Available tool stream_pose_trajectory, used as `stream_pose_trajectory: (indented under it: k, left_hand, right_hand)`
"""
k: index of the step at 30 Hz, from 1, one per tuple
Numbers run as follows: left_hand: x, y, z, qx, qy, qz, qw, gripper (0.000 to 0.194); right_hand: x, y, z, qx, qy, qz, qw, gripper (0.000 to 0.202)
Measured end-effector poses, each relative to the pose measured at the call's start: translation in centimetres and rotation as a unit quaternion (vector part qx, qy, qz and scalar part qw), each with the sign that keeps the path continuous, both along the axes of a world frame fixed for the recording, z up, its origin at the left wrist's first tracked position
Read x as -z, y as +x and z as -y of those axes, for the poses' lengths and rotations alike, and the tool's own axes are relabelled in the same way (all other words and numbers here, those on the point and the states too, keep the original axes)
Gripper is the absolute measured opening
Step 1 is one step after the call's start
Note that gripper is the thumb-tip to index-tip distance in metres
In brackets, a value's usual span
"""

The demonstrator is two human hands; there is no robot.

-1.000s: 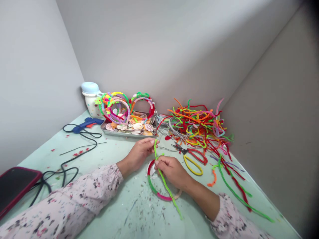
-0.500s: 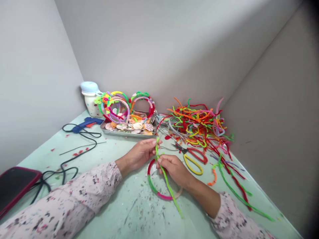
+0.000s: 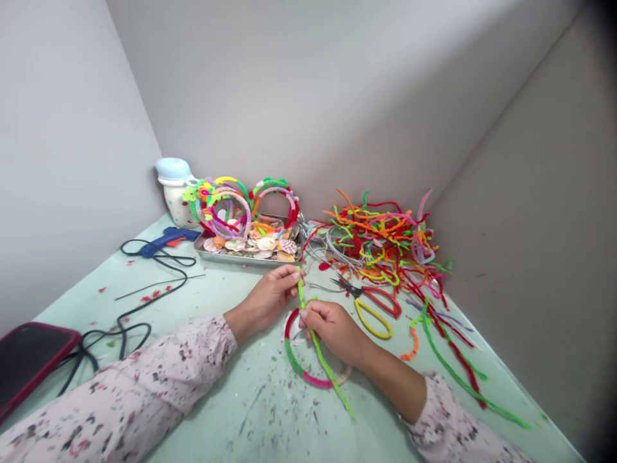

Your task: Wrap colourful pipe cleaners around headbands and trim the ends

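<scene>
A bright green pipe cleaner (image 3: 324, 361) runs between my two hands, its long tail slanting down toward me. My left hand (image 3: 276, 290) pinches its upper end between thumb and fingers. Lower down, my right hand (image 3: 333, 326) is closed on the same pipe cleaner, beside the top of a ring wrapped in red, green, pink and beige (image 3: 295, 361). The green tail crosses over the ring's lower right side. Part of the ring is hidden behind my right hand, and I cannot tell whether those fingers also grip it.
Scissors (image 3: 373, 308) lie right of my hands, before a heap of pipe cleaners (image 3: 380, 235). A metal tray (image 3: 245, 258) of shells and wrapped rings stands at the back. Left are a blue glue gun (image 3: 166, 239), its black cord, a phone (image 3: 36, 363) and a lidded cup (image 3: 177, 199).
My left hand has shifted slightly left, taking the upper end of the green pipe cleaner with it. My right hand has moved a little left too.
</scene>
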State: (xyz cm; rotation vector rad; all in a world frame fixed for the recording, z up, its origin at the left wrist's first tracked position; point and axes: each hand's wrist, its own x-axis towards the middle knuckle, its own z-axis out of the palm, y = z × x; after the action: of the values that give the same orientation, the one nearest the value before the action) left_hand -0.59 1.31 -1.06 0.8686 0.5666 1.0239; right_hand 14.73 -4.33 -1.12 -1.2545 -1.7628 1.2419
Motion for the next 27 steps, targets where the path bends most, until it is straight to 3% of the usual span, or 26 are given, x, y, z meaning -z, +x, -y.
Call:
stream_pose_trajectory:
  k: [7,16,27]
  left_hand:
    - [0.1,0.2,-0.1,-0.045,-0.005,0.003,0.999,0.014]
    - [-0.2,0.2,0.0,-0.009,-0.006,0.006,1.000,0.016]
    - [-0.1,0.3,-0.1,-0.042,-0.019,0.017,0.999,0.007]
  right_hand:
    - [-0.1,0.2,-0.2,0.003,-0.013,-0.008,1.000,0.027]
    - [0.4,0.2,-0.1,0.010,-0.032,-0.046,0.998,0.029]
    - [-0.9,0.2,0.2,-0.031,-0.025,-0.005,0.999,0.026]
